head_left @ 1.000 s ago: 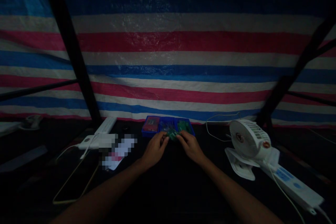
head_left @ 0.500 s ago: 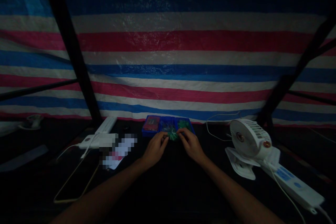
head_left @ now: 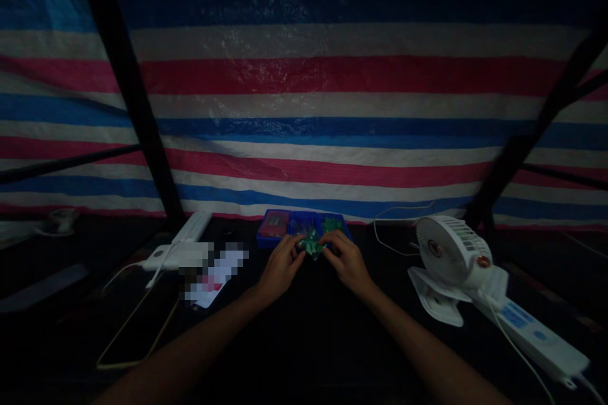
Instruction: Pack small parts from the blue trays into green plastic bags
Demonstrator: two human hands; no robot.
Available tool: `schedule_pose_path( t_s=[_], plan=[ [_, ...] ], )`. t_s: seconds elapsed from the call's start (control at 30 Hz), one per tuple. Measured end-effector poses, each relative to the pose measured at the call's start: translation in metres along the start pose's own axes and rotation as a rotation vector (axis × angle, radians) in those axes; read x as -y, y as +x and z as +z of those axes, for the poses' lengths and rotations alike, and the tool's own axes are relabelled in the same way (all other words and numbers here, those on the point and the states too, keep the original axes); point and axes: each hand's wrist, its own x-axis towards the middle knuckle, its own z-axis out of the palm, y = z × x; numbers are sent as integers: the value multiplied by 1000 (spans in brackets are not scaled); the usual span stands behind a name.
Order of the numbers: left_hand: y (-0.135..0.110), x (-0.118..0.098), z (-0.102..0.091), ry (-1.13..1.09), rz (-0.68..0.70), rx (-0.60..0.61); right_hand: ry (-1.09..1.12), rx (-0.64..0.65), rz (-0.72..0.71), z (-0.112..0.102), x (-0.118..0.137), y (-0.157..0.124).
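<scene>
My left hand [head_left: 280, 267] and my right hand [head_left: 346, 259] meet over a dark tabletop, fingers curled. Between their fingertips they pinch a small green piece [head_left: 311, 243], too dim to name. Just behind it lies a blue tray [head_left: 298, 222] with compartments; one at the left holds red pieces [head_left: 273, 223], one at the right green pieces [head_left: 335, 224]. Both forearms reach in from the bottom edge.
A white desk fan [head_left: 451, 256] stands at the right, with a white power strip [head_left: 536, 335] and cables beside it. At the left lie a white power bank [head_left: 178, 255], a white bar [head_left: 192, 226], a dark phone [head_left: 135, 323] and a blurred card. A striped tarp hangs behind.
The hands have shifted slightly and turned the small green piece between their fingertips. Everything else stays where it was.
</scene>
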Motion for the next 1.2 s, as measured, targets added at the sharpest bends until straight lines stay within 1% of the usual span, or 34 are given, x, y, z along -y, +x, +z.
schedule_pose_path(
  t_s=[0.07,0.23,0.33,0.4,0.53,0.6,0.7,0.8,0.9,1.07,1.2],
  plan=[
    [0,0,0,-5,-6,5,-1,10,-19,-1,1,0],
    [1,-6,-2,-24,4,13,-26,-30,-21,0,-1,1],
    [2,-10,-4,-30,18,24,-3,-12,-27,1,-3,1],
    [3,-10,-4,-25,16,28,-9,-17,4,3,-5,1],
    [2,-11,-5,-13,18,19,-5,-57,137,4,-6,0],
    [2,-12,-5,-15,24,8,7,-59,168,4,-5,0],
    [2,-11,-3,-28,14,10,4,-18,112,3,-3,1],
    [2,-8,-1,-62,-50,-3,-4,21,29,5,-4,1],
    [2,-4,0,-73,-85,-27,-21,31,-6,6,-9,-1],
    [2,-7,-2,-27,15,-47,-32,52,-2,3,-9,-1],
    [3,-11,-4,20,17,-38,-17,44,6,2,-1,1]
  ],
)
